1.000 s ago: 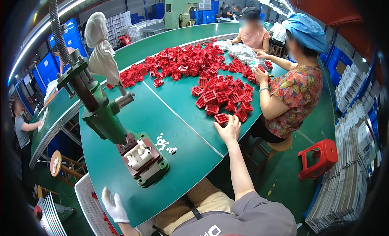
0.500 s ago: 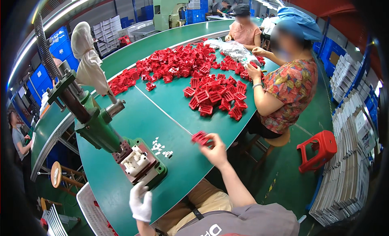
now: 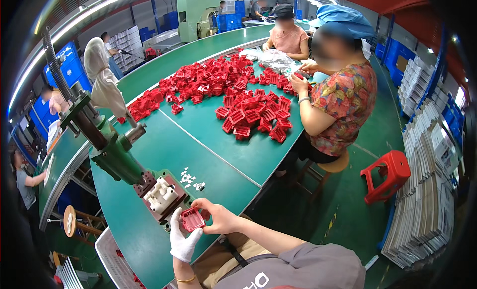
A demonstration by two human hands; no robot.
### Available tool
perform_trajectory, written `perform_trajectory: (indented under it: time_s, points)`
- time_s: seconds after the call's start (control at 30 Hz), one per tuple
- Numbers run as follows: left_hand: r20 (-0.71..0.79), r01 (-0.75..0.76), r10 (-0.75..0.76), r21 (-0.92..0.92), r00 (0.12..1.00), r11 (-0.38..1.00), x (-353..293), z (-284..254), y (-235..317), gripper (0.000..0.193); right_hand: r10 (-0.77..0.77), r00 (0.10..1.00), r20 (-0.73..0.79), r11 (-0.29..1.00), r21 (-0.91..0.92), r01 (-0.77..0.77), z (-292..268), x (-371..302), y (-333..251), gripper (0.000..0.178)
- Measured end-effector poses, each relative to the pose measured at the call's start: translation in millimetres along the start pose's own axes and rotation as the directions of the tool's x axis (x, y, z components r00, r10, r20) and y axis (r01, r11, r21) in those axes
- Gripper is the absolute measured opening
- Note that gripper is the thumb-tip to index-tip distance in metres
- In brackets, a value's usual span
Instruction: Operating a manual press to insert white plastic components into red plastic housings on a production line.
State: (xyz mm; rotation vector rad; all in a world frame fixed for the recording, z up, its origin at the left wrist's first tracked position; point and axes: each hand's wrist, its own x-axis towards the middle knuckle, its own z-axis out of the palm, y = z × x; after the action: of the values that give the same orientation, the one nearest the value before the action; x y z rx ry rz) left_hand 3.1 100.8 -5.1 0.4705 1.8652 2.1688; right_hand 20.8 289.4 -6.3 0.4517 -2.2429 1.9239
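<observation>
Between my two hands sits a red plastic housing (image 3: 193, 219) with slotted compartments, held just in front of the hand press. My left hand (image 3: 183, 239), in a white glove, grips its left and lower side. Bare fingers of my right hand (image 3: 217, 217) pinch its right side. Behind the part stands the green hand press (image 3: 117, 157), a white fixture (image 3: 162, 195) mounted on its base. Small white pieces (image 3: 188, 177) lie scattered on the green table just right of the press.
A loose pile of red housings (image 3: 256, 112) lies mid-table, with a larger heap (image 3: 198, 80) behind it. A co-worker in a floral top (image 3: 343, 100) sits at the right edge. A white basket (image 3: 112, 256) stands below the table at left; a red stool (image 3: 385, 175) is on the floor.
My right hand has brought the red housing left and nearer to me, in front of the press. My left hand, empty before, has risen to meet it and now holds it too.
</observation>
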Motion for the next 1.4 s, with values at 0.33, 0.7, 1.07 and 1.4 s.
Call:
perform_trajectory:
  time_s: [0.33, 0.7, 1.07, 1.4]
  points:
    - [-0.024, -0.031, 0.033, 0.054, 0.999, 0.998, -8.3, -7.6, -1.7, 0.073, 0.034, 0.999, 0.023, 0.984, 0.173, -0.037, 16.9, -11.4, 8.2, 0.078]
    - [-0.085, -0.084, 0.103, 0.207, 0.991, 0.975, 11.4, 3.2, 13.0, 0.092, 0.117, 0.987, -0.107, 0.916, 0.395, -0.066, 20.4, -5.1, 29.6, 0.042]
    - [-0.086, 0.041, -0.036, 0.058, 0.996, 0.997, 1.0, -10.1, -4.7, 0.093, 0.181, 0.983, -0.035, 0.863, 0.486, -0.141, 28.2, -12.6, 36.5, 0.043]
    - [-0.072, 0.108, -0.126, -0.21, 0.989, 0.972, -1.9, -5.4, 2.1, 0.095, 0.197, 0.98, -0.024, 0.857, 0.489, -0.16, 27.2, -15.2, 29.9, 0.045]
